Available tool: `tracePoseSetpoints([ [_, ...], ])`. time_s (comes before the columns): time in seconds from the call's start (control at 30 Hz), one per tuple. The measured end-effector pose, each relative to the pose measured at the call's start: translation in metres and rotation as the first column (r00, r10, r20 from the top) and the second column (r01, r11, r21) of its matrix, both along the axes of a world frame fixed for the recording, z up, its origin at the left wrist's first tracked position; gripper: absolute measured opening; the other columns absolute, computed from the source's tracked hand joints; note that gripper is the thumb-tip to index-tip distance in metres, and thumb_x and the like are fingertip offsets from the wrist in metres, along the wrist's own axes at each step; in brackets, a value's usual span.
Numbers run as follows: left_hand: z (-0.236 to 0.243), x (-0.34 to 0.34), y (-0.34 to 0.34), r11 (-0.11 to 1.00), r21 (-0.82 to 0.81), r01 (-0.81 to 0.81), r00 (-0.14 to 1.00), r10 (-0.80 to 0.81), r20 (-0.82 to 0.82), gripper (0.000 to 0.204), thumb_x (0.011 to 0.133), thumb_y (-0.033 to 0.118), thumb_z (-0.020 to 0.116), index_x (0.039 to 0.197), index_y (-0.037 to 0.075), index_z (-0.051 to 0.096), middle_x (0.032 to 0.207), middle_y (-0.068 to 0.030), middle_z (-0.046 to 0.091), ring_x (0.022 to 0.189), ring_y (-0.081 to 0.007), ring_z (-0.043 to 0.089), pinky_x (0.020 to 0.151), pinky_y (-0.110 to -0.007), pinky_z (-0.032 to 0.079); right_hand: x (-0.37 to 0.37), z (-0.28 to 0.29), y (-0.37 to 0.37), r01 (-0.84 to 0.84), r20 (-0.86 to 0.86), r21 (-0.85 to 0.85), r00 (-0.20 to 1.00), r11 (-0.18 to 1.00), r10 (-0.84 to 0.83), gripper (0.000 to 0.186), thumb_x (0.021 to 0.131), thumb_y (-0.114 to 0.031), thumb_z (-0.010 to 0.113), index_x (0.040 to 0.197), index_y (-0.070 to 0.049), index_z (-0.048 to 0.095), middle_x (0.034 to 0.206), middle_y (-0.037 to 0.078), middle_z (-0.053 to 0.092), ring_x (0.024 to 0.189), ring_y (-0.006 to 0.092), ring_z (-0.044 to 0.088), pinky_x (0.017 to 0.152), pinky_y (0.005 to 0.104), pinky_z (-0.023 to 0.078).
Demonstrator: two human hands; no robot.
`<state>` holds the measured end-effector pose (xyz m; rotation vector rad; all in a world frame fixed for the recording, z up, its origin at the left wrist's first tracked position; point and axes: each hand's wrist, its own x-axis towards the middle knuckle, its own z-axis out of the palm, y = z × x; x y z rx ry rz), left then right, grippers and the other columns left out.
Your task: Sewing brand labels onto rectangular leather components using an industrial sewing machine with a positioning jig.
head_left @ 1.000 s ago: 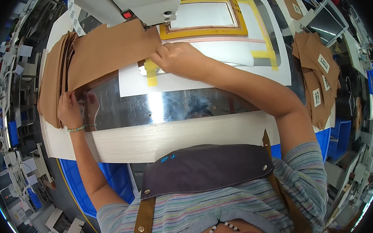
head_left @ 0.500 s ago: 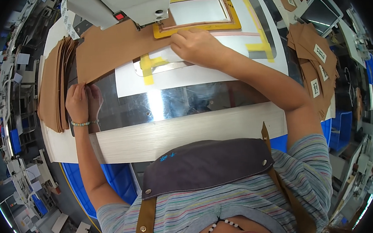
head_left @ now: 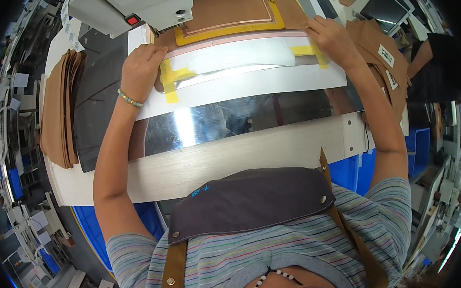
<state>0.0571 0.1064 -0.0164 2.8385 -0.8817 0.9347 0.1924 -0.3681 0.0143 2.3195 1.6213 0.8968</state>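
Observation:
My left hand (head_left: 142, 72) pinches the left end of a brown sheet (head_left: 291, 11) just left of the yellow-tape guides (head_left: 168, 81). My right hand (head_left: 333, 43) pinches its right end, above the right tape strips. The sheet lies beneath a yellow rectangular frame (head_left: 228, 29), with brown showing through the frame's window. The frame is beside the head of a white sewing machine (head_left: 103, 11). A white paper (head_left: 226, 85) with a pale strip (head_left: 240, 55) lies between my hands and me, on a shiny metal plate (head_left: 223, 117).
A stack of brown pieces (head_left: 57, 108) stands at the left. Labelled brown pieces (head_left: 368, 43) lie at the right, below a screen (head_left: 383, 2). Another person's arm (head_left: 419, 58) is at the far right. The pale table edge (head_left: 225, 149) faces me, with blue bins (head_left: 87, 229) below.
The brown sheet has moved rightward, off the left stack and under the frame. My left hand moved up and right, my right hand rightward. Another person's arm has appeared at the right.

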Motion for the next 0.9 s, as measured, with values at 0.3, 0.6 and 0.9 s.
tracePoseSetpoints([
  [0.3, -0.002, -0.017, -0.009, 0.971, 0.123, -0.204, 0.97, 0.217, -0.108, 0.037, 0.089, 0.009, 0.066, 0.126, 0.004, 0.072, 0.128, -0.0095, 0.07, 0.125, -0.0303, 0.064, 0.104, -0.04, 0.052, -0.03, -0.018, -0.001, 0.276, -0.252, 0.221, 0.943, 0.935, -0.218, 0.029, 0.096, -0.02, 0.069, 0.12, -0.003, 0.072, 0.137, 0.009, 0.065, 0.131, 0.028, 0.058, 0.103, 0.043, 0.051],
  [0.6, -0.012, -0.032, -0.018, 0.967, -0.106, -0.23, 0.911, 0.176, -0.372, 0.046, 0.102, 0.018, 0.064, 0.147, 0.006, 0.062, 0.161, -0.0105, 0.053, 0.154, -0.0371, 0.037, 0.125, -0.047, 0.031, -0.046, -0.046, -0.019, 0.472, -0.434, 0.166, 0.823, 0.866, -0.366, 0.057, 0.11, -0.051, 0.048, 0.149, -0.011, 0.061, 0.166, 0.012, 0.043, 0.154, 0.0356, 0.033, 0.125, 0.0559, 0.026],
  [0.9, -0.016, -0.032, -0.017, 0.961, -0.133, -0.242, 0.92, 0.184, -0.346, 0.047, 0.104, 0.021, 0.063, 0.149, 0.008, 0.061, 0.163, -0.0115, 0.05, 0.154, -0.0386, 0.037, 0.126, -0.049, 0.03, -0.039, -0.034, -0.008, 0.437, -0.264, 0.277, 0.891, 0.856, -0.37, 0.041, 0.105, -0.036, 0.064, 0.135, -0.009, 0.071, 0.154, 0.01, 0.055, 0.145, 0.029, 0.047, 0.116, 0.0517, 0.04],
])
